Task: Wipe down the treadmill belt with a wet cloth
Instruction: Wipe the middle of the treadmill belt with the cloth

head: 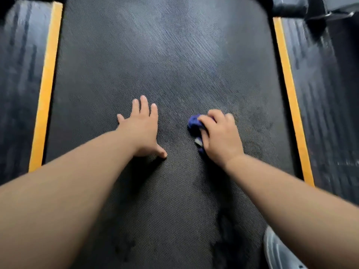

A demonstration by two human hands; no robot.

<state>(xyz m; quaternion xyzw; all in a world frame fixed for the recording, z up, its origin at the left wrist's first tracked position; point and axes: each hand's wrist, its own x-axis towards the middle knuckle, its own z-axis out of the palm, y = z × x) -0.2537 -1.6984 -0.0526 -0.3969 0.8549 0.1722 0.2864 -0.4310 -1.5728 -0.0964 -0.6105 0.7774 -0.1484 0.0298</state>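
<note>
On the treadmill belt, right of its middle, the right hand grips a bunched blue cloth and presses it against the textured surface, fingers curled over the wad. The left hand lies flat on the belt just beside it, fingers straight and spread, holding nothing; it looks like a brace.

I judge the wiping stroke itself to be the step in hand. Dark patches lower down look damp, while the far stretch shows greyish streaks and probably remains to be wiped. The next move calls for steady downward pressure and a sweep across the belt between the yellow stripes, with the left hand shifted as reach demands.

Most of the cloth is hidden under the fingers, so its size and wetness cannot be told. A pale tag-like bit shows at its near edge. A grey shoe is cut off at the lower right, and the top corners are blurred.
</note>
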